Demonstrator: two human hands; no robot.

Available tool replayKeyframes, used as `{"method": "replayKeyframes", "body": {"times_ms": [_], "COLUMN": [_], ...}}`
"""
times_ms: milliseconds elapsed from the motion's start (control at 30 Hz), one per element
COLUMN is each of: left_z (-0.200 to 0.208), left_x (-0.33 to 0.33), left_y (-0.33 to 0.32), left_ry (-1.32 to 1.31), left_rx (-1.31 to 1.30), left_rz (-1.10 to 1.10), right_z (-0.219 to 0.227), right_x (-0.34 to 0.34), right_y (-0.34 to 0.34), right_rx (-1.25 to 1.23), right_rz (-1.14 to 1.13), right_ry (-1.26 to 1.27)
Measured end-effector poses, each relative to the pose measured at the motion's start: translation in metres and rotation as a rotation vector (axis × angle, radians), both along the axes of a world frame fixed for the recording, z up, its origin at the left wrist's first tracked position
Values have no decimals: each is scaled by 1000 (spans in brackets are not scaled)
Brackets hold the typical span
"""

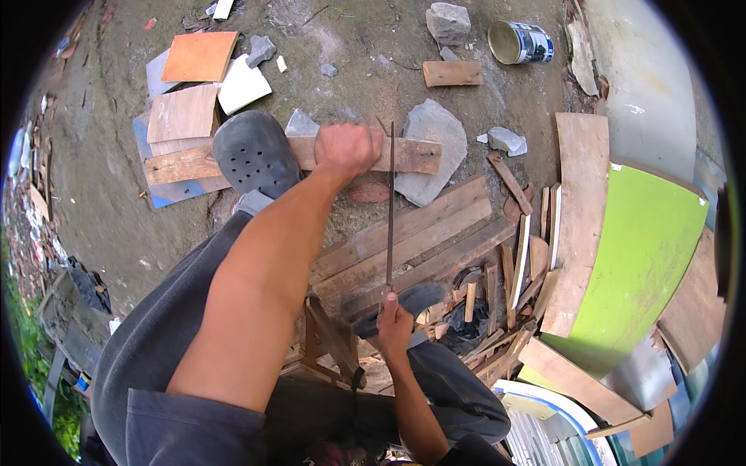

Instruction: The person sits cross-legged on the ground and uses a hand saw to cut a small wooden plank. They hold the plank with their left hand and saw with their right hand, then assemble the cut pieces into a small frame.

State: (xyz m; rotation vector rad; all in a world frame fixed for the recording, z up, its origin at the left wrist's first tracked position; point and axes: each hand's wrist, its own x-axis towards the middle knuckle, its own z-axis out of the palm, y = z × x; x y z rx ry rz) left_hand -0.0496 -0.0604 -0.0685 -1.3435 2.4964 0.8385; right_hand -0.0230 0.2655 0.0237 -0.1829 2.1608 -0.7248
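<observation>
My dark trousers fill the space closest to me, with my bare forearms reaching out past them. My right hand is closed tight around the near end of a long, thin blade, which points straight away from me and shows edge-on. The handle is hidden in my palm.

Past that hand, several wooden boards lie side by side on the ground, and scrap sticks are heaped to their right. Further right a bright green panel leans beside a tall brown board.

Beyond the boards is the plank, lying crosswise in front of me. My left hand is balled into a fist on it, fingers curled over the wood, and my dark clog stands on it to the left. The blade crosses it near its right end; whether the edge touches, I cannot tell. That end rests over a flat grey stone.

Farther off, an orange square lies among flat pieces on the left, and a short wood block and an open tin on the right.
</observation>
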Motion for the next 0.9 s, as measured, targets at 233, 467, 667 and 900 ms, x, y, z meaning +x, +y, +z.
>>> {"method": "replayKeyframes", "body": {"times_ms": [233,467,667,900], "left_z": [2,-1,7,-4], "left_x": [-1,3,-3,1], "left_y": [11,12,2,6], "left_ry": [8,7,-51,80], "left_rx": [19,10,105,-51], "left_rz": [-44,-57,-38,-55], "right_z": [-11,0,-21,-23], "right_x": [-49,1,-24,-28], "right_y": [-108,-7,-81,-75], "right_rx": [81,117,77,74], "right_rz": [-83,-37,-142,5], "right_ry": [-114,-76,-96,3]}}
